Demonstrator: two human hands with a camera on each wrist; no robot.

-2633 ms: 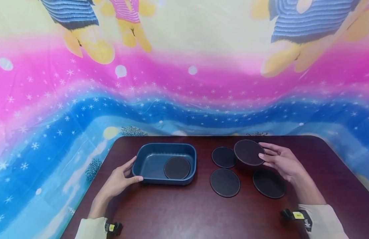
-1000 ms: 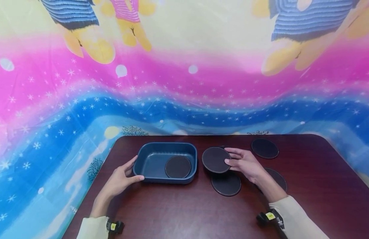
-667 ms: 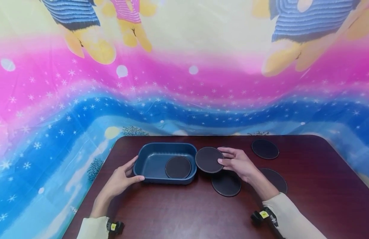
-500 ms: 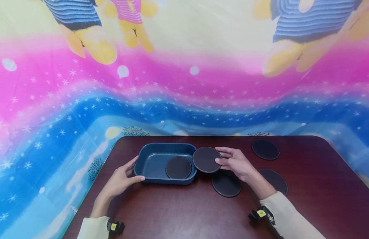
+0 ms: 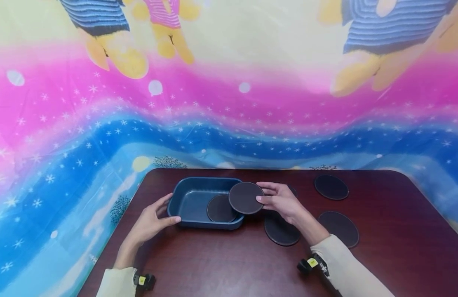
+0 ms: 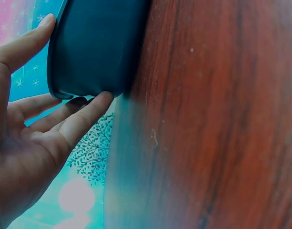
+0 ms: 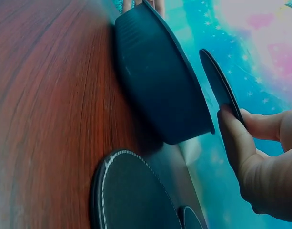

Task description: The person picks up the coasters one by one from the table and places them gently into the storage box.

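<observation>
In the head view, my left hand point(image 5: 149, 225) holds the left end of a dark blue rectangular container point(image 5: 188, 225), its thumb at the front rim and its fingers behind. A round dark coaster point(image 5: 221, 208) lies inside the container, on the right. My right hand point(image 5: 282, 202) pinches another coaster point(image 5: 245, 198) by its right edge, over the container's right rim. The right wrist view shows this coaster point(image 7: 217, 78) tilted between thumb and fingers, above the rim. Below my right hand lies a coaster point(image 5: 282, 231) on the table, partly hidden by the wrist.
Two more coasters lie to the right on the dark red table point(image 5: 214, 264), one at the back point(image 5: 331, 187) and one nearer point(image 5: 340, 229). Another coaster point(image 5: 293, 189) is mostly hidden behind my right hand. A printed cloth point(image 5: 229, 103) hangs behind the table.
My right hand has carried the held coaster leftward from above the right-hand coasters to over the container's right rim. My left hand and the container stay put.
</observation>
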